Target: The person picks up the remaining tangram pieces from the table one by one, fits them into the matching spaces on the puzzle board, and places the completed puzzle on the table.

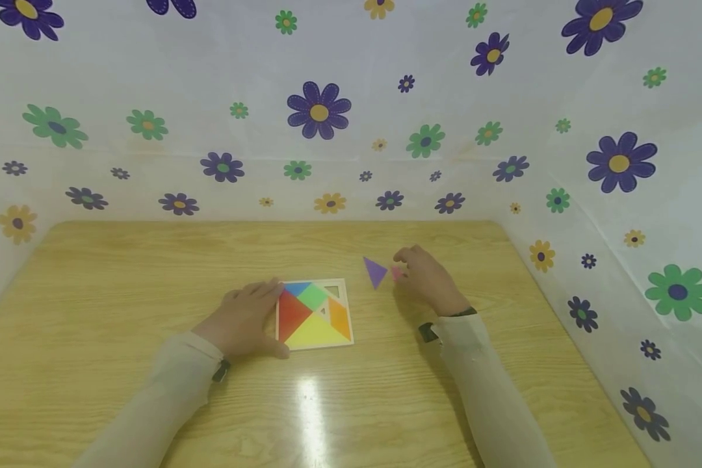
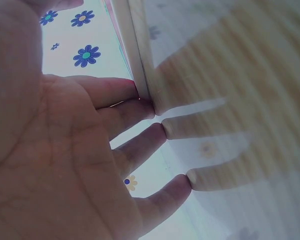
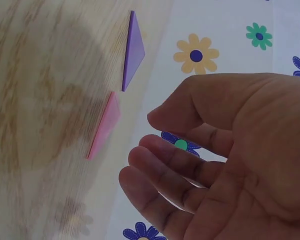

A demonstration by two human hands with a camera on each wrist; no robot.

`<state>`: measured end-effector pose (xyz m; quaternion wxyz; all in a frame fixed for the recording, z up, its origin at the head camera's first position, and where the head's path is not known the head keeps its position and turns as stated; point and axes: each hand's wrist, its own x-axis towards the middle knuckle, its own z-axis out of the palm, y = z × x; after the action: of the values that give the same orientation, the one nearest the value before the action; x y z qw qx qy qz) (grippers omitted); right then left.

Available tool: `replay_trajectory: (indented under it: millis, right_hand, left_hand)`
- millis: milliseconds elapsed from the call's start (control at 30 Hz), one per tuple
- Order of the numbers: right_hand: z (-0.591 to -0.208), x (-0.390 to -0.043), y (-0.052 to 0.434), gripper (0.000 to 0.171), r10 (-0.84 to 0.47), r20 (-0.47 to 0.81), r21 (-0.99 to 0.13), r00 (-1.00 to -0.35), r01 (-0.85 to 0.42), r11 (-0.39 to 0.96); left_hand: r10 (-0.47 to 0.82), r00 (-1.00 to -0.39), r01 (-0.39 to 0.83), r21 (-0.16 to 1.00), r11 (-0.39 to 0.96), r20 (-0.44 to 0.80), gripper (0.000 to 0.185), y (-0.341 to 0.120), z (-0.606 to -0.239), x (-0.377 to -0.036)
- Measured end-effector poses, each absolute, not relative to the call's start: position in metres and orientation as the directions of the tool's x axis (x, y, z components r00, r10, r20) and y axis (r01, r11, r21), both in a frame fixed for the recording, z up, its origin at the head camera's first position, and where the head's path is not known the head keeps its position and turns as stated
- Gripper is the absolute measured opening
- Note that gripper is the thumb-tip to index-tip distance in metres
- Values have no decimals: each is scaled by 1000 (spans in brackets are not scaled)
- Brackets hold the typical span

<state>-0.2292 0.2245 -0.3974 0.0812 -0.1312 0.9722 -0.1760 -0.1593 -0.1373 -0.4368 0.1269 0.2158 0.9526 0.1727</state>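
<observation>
A tangram board (image 1: 322, 346) with a pale wooden rim lies mid-table, holding red, yellow, orange, green and blue pieces. Two recesses in it show bare wood, one at the top right and a small one near the centre. My left hand (image 1: 242, 320) lies along the board's left edge, thumb at the lower corner, fingertips touching the table and rim. To the board's right, a purple triangle (image 1: 376, 272) lies flat. Beside it is a pink triangle (image 3: 105, 125), also on the table. My right hand (image 1: 428, 281) hovers close to the pink piece with loosely bent fingers, apart from it and holding nothing.
The wooden table (image 1: 123, 273) runs back to a white cloth (image 1: 257, 136) printed with flowers, which also stands along the right side. Both forearms reach in from the front, in light sleeves (image 1: 491, 390).
</observation>
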Motion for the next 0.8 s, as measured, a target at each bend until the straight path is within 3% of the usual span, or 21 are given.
replay_trajectory:
  millis: [300, 533, 800]
  right_hand:
    - [-405, -231, 225, 36, -287, -130, -283, -949, -242, 928]
    - [-408, -227, 221, 38, -253, -175, -255, -952, -204, 945]
    - [-410, -227, 220, 28, -237, -160, -255, -958, -192, 948]
  left_hand:
    - [457, -874, 367, 393, 843, -164, 122, -137, -434, -157]
    - [458, -875, 373, 385, 844, -157, 123, -137, -438, -159]
    - [454, -876, 368, 380, 849, -165, 124, -136, -438, -160]
